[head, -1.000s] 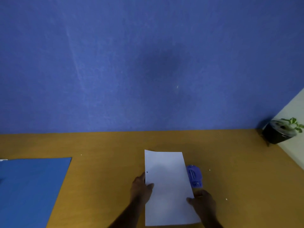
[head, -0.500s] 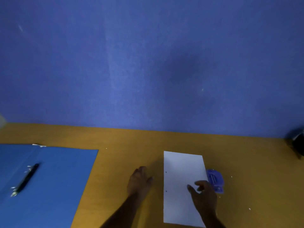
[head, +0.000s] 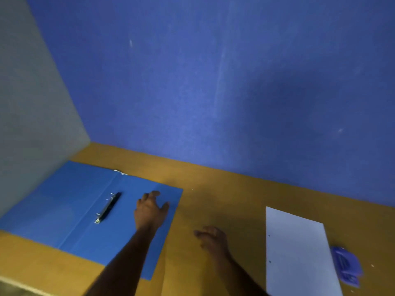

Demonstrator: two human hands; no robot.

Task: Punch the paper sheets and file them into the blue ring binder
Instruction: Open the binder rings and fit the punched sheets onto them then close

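A blue wall (head: 213, 82) is seen behind a wooden desk (head: 224, 201), with a grey wall (head: 25, 114) at the desk's left edge. The blue ring binder (head: 74, 206) is laid open and flat in the far left corner of the desk, its black ring mechanism (head: 108, 207) running along the spine fold. The paper sheets (head: 299, 253) are lain flat near the right edge (two punched holes are visible along their left margin), well apart from the binder. The purple hole punch (head: 347, 265) is partly tucked under the sheets' right side. The left hand (head: 150, 210) is held over the binder's right cover, fingers spread and relaxed, nothing gripped; contact with the cover cannot be told. The right hand (head: 211, 238) is seen over bare desk between binder and sheets, fingers loosely extended (somewhat blurred), nothing held.
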